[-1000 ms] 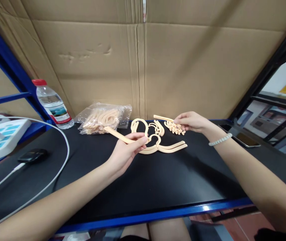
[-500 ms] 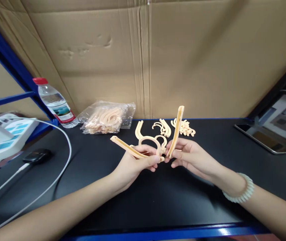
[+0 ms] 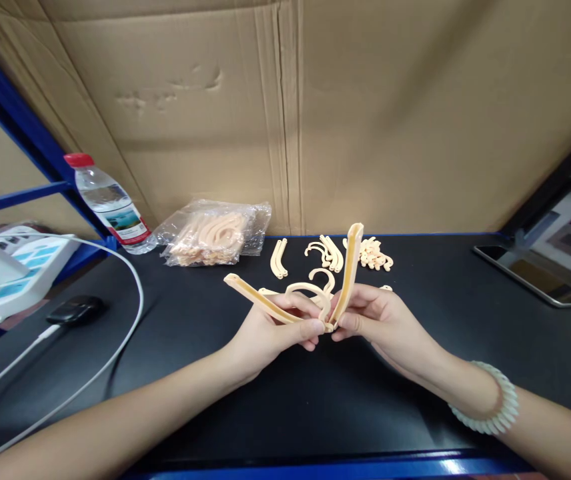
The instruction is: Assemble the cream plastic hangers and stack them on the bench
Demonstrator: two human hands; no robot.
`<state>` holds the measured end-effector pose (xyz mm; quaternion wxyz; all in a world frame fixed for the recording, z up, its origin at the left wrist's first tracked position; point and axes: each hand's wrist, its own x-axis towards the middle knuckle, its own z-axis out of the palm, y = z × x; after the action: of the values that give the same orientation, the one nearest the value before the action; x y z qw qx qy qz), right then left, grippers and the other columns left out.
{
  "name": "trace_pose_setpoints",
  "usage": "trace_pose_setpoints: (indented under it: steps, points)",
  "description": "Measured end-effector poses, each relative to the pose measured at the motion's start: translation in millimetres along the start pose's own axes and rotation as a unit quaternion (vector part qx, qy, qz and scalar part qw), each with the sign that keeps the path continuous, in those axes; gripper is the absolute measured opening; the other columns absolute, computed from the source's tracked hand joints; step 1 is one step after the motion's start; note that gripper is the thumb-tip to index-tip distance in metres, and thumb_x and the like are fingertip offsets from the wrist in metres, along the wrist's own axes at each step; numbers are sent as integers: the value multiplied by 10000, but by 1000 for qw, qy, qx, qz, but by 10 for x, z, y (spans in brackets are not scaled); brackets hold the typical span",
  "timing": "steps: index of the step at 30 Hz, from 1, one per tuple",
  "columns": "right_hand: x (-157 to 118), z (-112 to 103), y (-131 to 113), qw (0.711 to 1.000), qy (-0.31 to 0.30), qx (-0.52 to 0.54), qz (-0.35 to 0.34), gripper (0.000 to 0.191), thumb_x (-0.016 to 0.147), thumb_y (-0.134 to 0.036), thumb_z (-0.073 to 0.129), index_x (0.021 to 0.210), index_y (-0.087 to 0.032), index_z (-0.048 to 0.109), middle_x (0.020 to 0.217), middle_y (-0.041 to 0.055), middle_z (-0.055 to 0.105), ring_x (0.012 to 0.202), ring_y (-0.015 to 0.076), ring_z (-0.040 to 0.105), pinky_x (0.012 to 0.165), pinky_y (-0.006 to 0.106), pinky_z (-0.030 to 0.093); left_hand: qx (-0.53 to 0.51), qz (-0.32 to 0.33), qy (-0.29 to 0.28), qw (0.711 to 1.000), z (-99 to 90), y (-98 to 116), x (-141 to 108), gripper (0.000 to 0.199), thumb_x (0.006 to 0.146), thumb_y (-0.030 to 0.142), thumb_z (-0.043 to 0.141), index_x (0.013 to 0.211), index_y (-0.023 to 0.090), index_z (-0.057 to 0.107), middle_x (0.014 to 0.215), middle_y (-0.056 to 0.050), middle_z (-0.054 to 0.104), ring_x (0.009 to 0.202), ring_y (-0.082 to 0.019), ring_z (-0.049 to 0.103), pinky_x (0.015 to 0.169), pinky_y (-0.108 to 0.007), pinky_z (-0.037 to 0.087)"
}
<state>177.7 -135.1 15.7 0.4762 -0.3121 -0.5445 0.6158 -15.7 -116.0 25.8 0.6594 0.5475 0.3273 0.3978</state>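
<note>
We are looking into what seems to be a small, makeshift workshop corner, where creased brown cardboard (image 3: 190, 120) is walling off the back of a black-topped bench (image 3: 285, 407). Blue metal framing (image 3: 15, 113) is rising at the left, more like shop racking than home furniture. Loose cream-coloured parts (image 3: 279, 259) are lying in small groups near a clear plastic bag (image 3: 210, 233) holding similar pieces. A white power strip (image 3: 15, 273) is sitting by a drink bottle (image 3: 115, 207). Whether a factory or a storeroom is surrounding this corner, we are not seeing.
</note>
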Motion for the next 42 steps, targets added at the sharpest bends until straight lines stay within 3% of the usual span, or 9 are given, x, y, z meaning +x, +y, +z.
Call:
trace_pose_setpoints:
  steps: [5,12,17,23,37,42]
  points:
    - [4,42,-3,999,34,-22,-30,101,758,-269,784,821,-219,723,784,7,717,731,141,674,725,281,580,11,11,5,1000,36,-10,-14,120,666,202,821,680,137,721,707,-9,634,523,-99,618,511,-216,541]
    - [-27,98,5,996,59,-47,-54,82,750,-250,771,801,-218,716,718,-8,709,666,144,671,697,284,584,23,56,10,998,64,-62,-29,119,689,189,798,691,125,698,712,-9,644,508,-87,614,522,-212,536]
    - [-44,144,33,992,78,-50,-83,52,763,-218,766,787,-223,720,745,-15,718,693,122,677,690,223,574,29,90,41,995,123,-128,-80,141,717,187,774,678,130,651,700,12,611,516,-83,614,517,-199,526]
    - [-45,188,24,989,89,-53,-102,59,768,-213,761,789,-220,706,774,-9,727,709,126,678,711,228,584,39,114,82,989,198,-138,-165,179,767,230,748,687,147,611,745,21,557,554,-79,602,540,-205,513]
    - [-56,222,30,988,88,-43,-122,153,780,-102,709,844,-239,732,778,-23,726,731,108,675,723,192,574,-3,115,79,990,195,-162,-158,157,778,212,749,703,155,623,772,19,562,586,-80,597,562,-211,509]
    - [-64,266,65,986,104,-5,-132,204,773,-67,698,843,-256,730,780,-42,723,727,100,673,725,187,575,29,123,90,988,175,-186,-168,149,791,215,740,696,159,638,764,10,584,607,-82,594,590,-211,507]
